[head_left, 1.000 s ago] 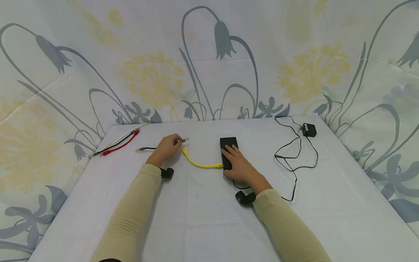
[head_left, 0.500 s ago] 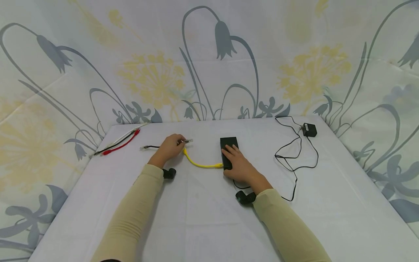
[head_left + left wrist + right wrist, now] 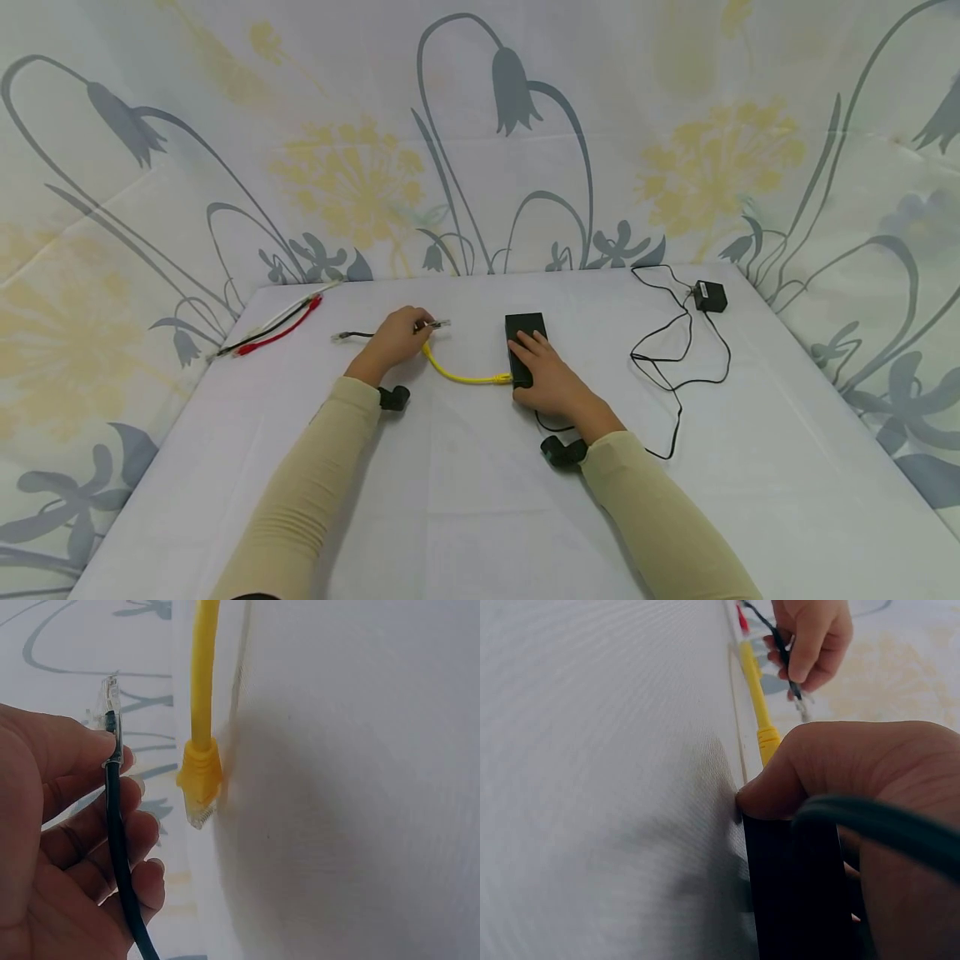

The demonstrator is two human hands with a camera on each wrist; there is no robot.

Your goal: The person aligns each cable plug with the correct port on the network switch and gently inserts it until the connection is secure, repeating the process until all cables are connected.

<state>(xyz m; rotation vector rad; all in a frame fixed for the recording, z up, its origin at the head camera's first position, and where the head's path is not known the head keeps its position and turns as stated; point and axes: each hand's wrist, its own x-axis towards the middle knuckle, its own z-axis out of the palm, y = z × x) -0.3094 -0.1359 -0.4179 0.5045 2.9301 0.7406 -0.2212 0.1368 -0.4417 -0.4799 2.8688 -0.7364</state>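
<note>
My left hand [image 3: 392, 337] pinches a black Ethernet cable [image 3: 114, 825] between thumb and forefinger, just behind its clear plug [image 3: 110, 695]. Its other end sticks out to the left of the hand in the head view. Beside these fingers is the loose plug of a yellow Ethernet cable [image 3: 461, 381], whose other end goes into the side of a black network switch [image 3: 522, 322]. My right hand [image 3: 551, 383] holds the switch, fingers spread over its top and the thumb [image 3: 769, 791] against its edge near the yellow plug. The palm hides much of the switch.
White, black and red cables [image 3: 279, 329] lie together at the table's back left. To the right, a black power adapter [image 3: 709, 297] sits with its thin black cord [image 3: 660, 361] looped on the white table [image 3: 480, 533]. Patterned cloth [image 3: 465, 167] stands behind the table.
My left hand has shifted a little to the right with the black Ethernet cable, bringing its plug closer to the switch. My right hand and the switch have stayed put.
</note>
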